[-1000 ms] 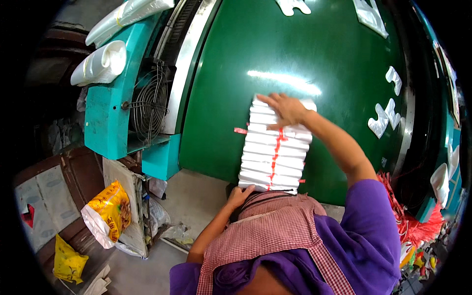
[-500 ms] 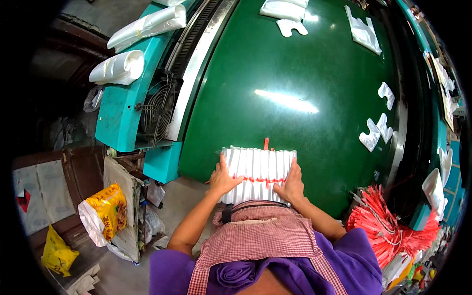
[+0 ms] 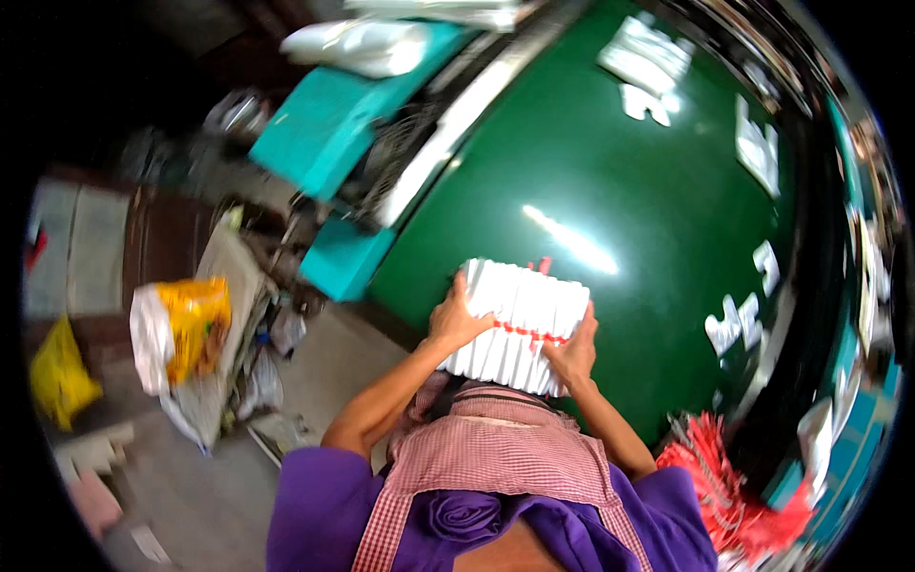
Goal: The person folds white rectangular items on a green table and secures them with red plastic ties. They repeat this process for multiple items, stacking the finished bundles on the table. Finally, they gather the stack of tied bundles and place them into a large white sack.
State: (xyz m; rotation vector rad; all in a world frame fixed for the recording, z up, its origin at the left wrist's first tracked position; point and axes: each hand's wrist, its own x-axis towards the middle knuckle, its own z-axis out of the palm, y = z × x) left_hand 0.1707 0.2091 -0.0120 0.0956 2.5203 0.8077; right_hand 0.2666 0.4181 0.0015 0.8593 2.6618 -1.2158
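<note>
A block of white rolled plastic bags [image 3: 519, 305], packed side by side, sits between my hands at the near edge of the green table [image 3: 572, 181]. A red tie [image 3: 530, 333] runs across the rolls, and a red end sticks out at the far side. My left hand [image 3: 461, 313] clasps the left end of the bundle, thumb on top. On the opposite end my right hand [image 3: 574, 351] grips it the same way. The undersides of the bundle and my lower fingers are hidden. The bundle's near side comes close to my checked apron [image 3: 505, 434].
Flat white bags [image 3: 648, 57] and white cut-off pieces [image 3: 729, 324] lie on the table's far and right parts. A heap of red plastic strips [image 3: 710, 477] is at lower right. Teal machine housings [image 3: 319, 133] border the left; a yellow bag [image 3: 195, 329] hangs farther left.
The view has swung, so the table appears tilted and shifted right. Both hands still hold the bundle, which is now slanted and a little higher in the picture.
</note>
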